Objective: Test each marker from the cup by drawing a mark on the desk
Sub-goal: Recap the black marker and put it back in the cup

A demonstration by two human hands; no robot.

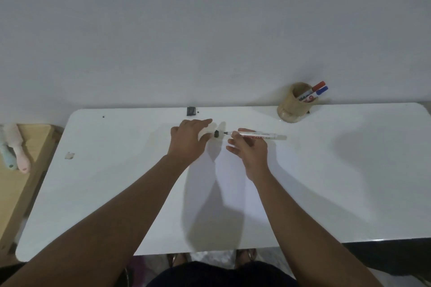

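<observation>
A white marker (261,135) lies level above the white desk (349,182), its black tip bared and pointing left. My right hand (247,149) grips its barrel near the tip. My left hand (190,140) holds the black cap (217,134) between thumb and fingers, a short gap left of the tip. A tan bamboo cup (291,107) stands at the desk's far edge, right of centre. It holds a red-capped marker (318,86) and a blue-capped marker (322,90), both leaning right.
A small black object (191,111) sits at the desk's far edge, against the wall. A torn scrap (69,155) lies on the left part of the desk. A wooden surface (35,147) to the left carries pastel hairbrushes (16,147).
</observation>
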